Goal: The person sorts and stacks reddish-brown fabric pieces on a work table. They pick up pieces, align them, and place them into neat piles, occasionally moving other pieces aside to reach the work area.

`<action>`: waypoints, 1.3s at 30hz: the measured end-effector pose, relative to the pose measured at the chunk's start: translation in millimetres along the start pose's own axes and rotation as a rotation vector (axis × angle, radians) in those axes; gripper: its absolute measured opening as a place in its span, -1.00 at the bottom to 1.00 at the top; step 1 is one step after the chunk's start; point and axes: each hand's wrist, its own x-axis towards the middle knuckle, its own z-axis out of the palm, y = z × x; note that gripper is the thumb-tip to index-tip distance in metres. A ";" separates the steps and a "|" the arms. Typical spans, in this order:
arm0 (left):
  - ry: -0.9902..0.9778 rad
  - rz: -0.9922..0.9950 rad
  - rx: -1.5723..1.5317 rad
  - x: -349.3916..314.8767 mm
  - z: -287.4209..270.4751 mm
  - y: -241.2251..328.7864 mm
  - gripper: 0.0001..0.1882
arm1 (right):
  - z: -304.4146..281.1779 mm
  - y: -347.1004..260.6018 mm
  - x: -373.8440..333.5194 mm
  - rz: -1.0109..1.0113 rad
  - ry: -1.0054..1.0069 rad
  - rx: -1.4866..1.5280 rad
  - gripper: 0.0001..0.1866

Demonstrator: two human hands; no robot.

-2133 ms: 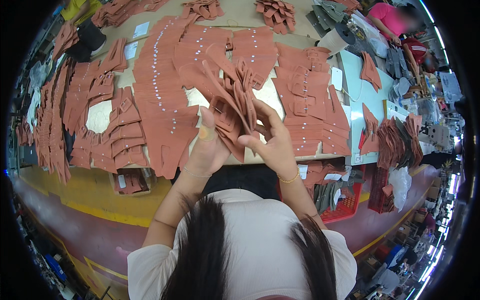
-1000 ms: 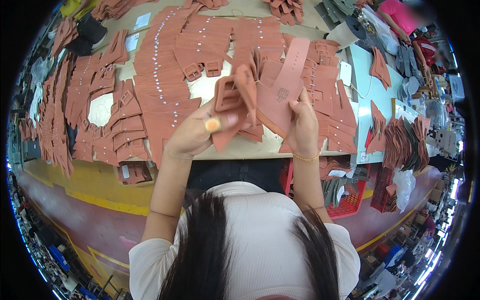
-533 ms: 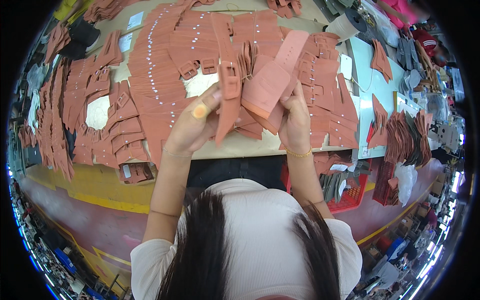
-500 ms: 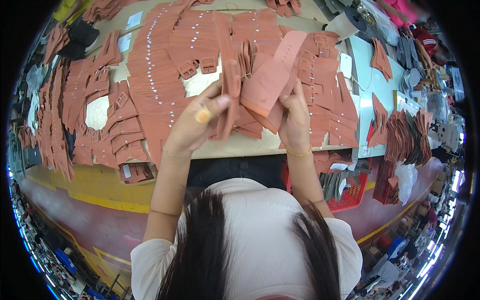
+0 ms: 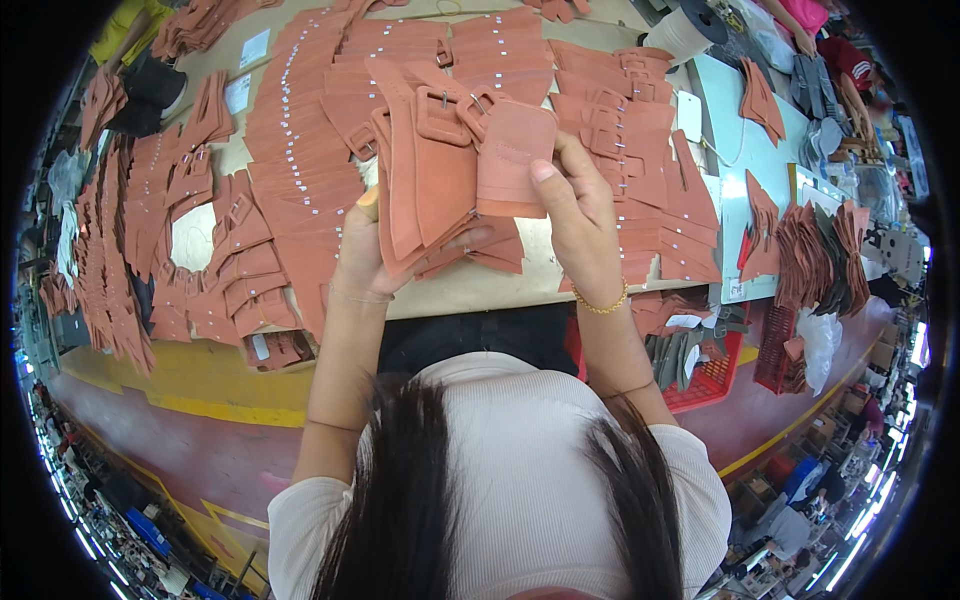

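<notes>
Above the near part of the table, my left hand is closed around the lower left of several reddish-brown leather pieces. A leather-covered square buckle sits near their top, and a second buckle shows just to its right. My right hand grips a flat, folded-looking leather piece by its right edge, thumb on the face. That piece touches or overlaps the buckled ones; whether they are joined I cannot tell. Most of my left fingers are hidden behind the leather.
Overlapping rows of similar leather pieces with small white tags cover much of the table. A white thread cone stands at the far right, beside a pale blue table. A red crate is below the edge. Other people stand at the far corners.
The leather pieces have turned, so the buckles now face up toward me. My left hand has moved from the side to underneath them. The strap end that pointed up right no longer shows.
</notes>
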 end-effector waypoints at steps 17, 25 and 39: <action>0.024 0.281 0.397 11.4 19.3 36.0 -0.46 | -19.7 11.4 4.1 -0.051 -0.116 -0.016 -0.61; 0.317 0.500 0.617 -30.3 -15.3 71.1 -0.43 | -26.7 102.3 -17.5 0.338 -0.050 -0.784 -0.42; 0.555 0.520 0.495 -88.2 -48.2 69.7 -0.39 | 27.1 133.5 -32.1 -0.298 -0.335 -1.012 -0.24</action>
